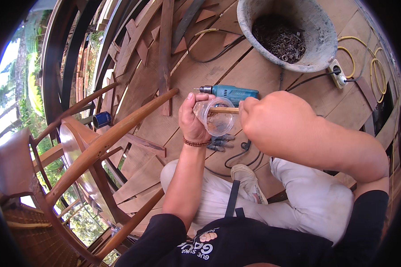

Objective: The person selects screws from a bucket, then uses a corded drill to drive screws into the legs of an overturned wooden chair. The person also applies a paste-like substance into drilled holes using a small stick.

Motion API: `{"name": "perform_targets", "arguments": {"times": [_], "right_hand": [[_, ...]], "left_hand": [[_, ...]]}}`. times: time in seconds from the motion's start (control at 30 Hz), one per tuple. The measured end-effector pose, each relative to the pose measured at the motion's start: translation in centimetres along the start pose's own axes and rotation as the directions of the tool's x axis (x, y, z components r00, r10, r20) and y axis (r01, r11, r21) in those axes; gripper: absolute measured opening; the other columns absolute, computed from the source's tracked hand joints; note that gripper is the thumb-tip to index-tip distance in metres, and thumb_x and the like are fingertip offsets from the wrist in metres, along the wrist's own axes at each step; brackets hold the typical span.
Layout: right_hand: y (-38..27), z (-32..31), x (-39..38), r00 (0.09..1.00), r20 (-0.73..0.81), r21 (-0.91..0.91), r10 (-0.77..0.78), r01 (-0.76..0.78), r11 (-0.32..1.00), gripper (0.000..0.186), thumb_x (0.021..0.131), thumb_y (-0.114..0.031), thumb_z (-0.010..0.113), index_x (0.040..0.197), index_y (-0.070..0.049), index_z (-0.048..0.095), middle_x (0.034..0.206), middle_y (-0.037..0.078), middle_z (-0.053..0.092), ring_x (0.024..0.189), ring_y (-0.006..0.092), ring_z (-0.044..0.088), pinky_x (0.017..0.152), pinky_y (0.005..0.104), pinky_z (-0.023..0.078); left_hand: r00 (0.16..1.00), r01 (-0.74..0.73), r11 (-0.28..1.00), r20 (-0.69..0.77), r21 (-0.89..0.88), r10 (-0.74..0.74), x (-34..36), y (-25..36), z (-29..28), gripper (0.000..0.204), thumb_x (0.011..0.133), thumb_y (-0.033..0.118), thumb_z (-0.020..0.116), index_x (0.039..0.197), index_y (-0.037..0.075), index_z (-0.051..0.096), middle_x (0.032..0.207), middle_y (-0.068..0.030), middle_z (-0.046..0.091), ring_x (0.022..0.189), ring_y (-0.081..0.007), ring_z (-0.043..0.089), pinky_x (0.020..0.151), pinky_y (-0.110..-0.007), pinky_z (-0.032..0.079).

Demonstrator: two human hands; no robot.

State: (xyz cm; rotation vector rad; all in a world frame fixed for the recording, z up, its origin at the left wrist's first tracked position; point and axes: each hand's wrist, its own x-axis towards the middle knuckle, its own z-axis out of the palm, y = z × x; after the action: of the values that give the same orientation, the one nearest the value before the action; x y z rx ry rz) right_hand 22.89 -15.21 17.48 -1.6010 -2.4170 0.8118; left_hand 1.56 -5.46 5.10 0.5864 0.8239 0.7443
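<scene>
My left hand (192, 121) is closed round a clear plastic cup (222, 128), tilted so its mouth faces right. Some brownish stuff clings inside the cup. A thin wooden stick (225, 110) reaches into the cup through its mouth, and my right hand (272, 116) grips the stick's other end. Just beyond my hands a teal power drill (236, 92) lies on its side on the wooden floor, its bit pointing left. Below the cup, a dark work glove (220, 142) rests near my legs.
A grey bucket (318, 49) with many small dark metal pieces stands at the far right. Beside it are a white power strip (337, 74) and a yellow cord (378, 75). A wooden chair (102, 151) lies tipped at left, near a dark blue can (101, 119). Wood strips (166, 53) lie beyond.
</scene>
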Motion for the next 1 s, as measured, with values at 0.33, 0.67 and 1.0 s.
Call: {"name": "perform_targets", "arguments": {"times": [0.33, 0.67, 1.0], "right_hand": [[2.0, 3.2, 0.7, 0.966, 0.108, 0.673, 0.235, -0.245, 0.697, 0.017, 0.086, -0.005, 0.058, 0.094, 0.004, 0.070, 0.080, 0.021, 0.068, 0.073, 0.0356, 0.067, 0.068, 0.0427, 0.051], [0.7, 3.0, -1.1, 0.947, -0.255, 0.287, 0.193, -0.117, 0.951, 0.026, 0.079, -0.006, 0.064, 0.103, 0.005, 0.069, 0.080, 0.013, 0.065, 0.071, 0.0264, 0.067, 0.061, 0.0372, 0.053], [-1.7, 3.2, 1.1, 0.939, -0.320, -0.367, -0.129, 0.003, 0.930, 0.029, 0.075, -0.016, 0.063, 0.097, 0.002, 0.071, 0.073, 0.005, 0.059, 0.060, 0.0187, 0.062, 0.052, 0.0309, 0.049]], "left_hand": [[0.989, 0.011, 0.949, 0.146, -0.315, 0.037, 0.8, 0.9, -1.6, 0.029, 0.101, 0.029, 0.051, 0.081, 0.012, 0.063, 0.086, -0.0048, 0.068, 0.090, -0.0216, 0.068, 0.084, -0.039, 0.057], [0.997, -0.043, 0.895, 0.045, -0.443, 0.070, 0.9, 1.5, -1.5, 0.025, 0.098, 0.024, 0.052, 0.084, 0.010, 0.068, 0.091, -0.0041, 0.071, 0.092, -0.0208, 0.068, 0.089, -0.040, 0.055], [0.995, -0.016, 0.936, 0.091, -0.352, 0.051, 0.3, 1.4, -1.1, 0.036, 0.101, 0.030, 0.050, 0.076, 0.011, 0.068, 0.090, -0.0045, 0.073, 0.098, -0.0220, 0.068, 0.095, -0.042, 0.052]]}}
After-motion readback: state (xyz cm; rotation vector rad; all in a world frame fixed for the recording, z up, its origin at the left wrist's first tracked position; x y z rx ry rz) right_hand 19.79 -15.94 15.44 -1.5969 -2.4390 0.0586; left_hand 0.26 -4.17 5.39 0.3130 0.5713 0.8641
